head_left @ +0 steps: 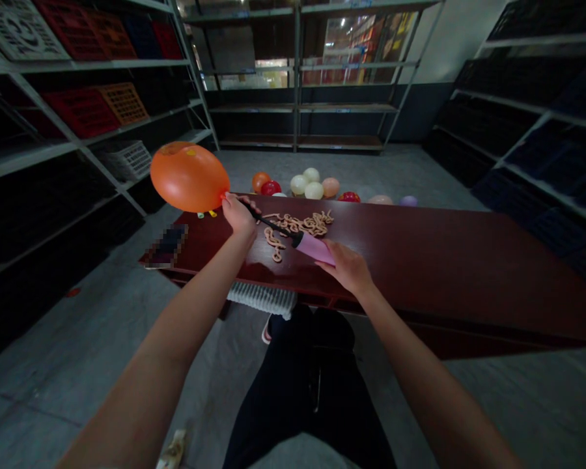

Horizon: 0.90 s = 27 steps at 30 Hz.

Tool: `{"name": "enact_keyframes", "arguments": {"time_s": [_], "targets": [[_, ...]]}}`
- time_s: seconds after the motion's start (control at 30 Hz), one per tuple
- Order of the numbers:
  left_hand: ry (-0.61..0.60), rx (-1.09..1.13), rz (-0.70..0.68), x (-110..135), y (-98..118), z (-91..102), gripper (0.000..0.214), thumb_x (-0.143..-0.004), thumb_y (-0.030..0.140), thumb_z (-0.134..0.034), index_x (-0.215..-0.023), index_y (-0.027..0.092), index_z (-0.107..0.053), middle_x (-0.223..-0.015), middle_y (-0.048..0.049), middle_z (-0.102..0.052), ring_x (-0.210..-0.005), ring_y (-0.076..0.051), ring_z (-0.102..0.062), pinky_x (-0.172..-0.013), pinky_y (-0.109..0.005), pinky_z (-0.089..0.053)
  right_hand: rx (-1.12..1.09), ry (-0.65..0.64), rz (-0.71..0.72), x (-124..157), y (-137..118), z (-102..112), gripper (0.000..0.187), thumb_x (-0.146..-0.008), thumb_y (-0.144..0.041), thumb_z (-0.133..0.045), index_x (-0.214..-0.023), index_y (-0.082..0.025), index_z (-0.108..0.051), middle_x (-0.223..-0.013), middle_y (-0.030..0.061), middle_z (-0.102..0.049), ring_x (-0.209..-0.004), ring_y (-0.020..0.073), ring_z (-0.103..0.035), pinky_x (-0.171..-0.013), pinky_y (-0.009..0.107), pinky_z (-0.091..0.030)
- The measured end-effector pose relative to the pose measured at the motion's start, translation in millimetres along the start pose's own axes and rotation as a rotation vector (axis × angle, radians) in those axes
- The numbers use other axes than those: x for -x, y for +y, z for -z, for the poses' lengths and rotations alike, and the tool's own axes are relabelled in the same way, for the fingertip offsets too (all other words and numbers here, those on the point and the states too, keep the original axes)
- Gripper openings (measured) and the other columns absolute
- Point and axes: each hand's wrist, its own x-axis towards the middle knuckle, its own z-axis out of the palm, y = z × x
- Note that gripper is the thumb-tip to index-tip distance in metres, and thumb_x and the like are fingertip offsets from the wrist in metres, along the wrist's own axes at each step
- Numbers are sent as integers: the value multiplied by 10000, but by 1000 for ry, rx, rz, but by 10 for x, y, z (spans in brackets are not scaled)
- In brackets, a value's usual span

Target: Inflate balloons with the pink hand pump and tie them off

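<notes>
My left hand (238, 213) is closed around the neck of an inflated orange balloon (189, 176) and the black nozzle of a hand pump. The balloon hangs out to the left, over the table's left end. My right hand (349, 266) grips the pink body of the pump (315, 248), which lies slanted over the dark red table (420, 254). A heap of flat, uninflated tan balloons (300, 226) lies on the table just behind the pump.
Several inflated balloons (312, 184) lie on the floor behind the table. A dark flat object (166, 246) lies at the table's left corner. Metal shelves with crates (83, 107) line the left, back and right walls. My legs are under the table's near edge.
</notes>
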Motion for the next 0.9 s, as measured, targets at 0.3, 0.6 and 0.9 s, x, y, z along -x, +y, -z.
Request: {"name": "enact_keyframes", "arguments": {"time_s": [0.3, 0.6, 0.9], "targets": [[-11, 70, -73, -142, 112, -245, 317, -1054, 430, -390, -810, 232, -344, -591, 69, -400, -390, -65, -405, -378, -174, -297, -22, 85, -84, -33, 21, -32, 470, -970, -479, -575, -1329, -178, -537, -1136, 128, -726, -933, 262, -707, -764, 357, -522], [-184, 9, -26, 364, -568, -723, 449, -985, 629, -436, -807, 219, -394, -599, 62, -387, -408, -51, -367, -405, -175, -285, -45, 117, -228, -40, 106, -87, 501, -989, -514, -512, -1351, -166, -524, -1191, 143, -718, -979, 286, -710, -759, 374, -528], [-257, -77, 62, 614, -938, -662, 380, -1039, 508, -389, -781, 229, -379, -550, 65, -406, -373, -69, -378, -378, -194, -288, -54, 64, -292, -80, 79, -76, 497, -980, -490, -546, -1373, -186, -526, -1223, 137, -715, -1003, 284, -712, -756, 349, -528]]}}
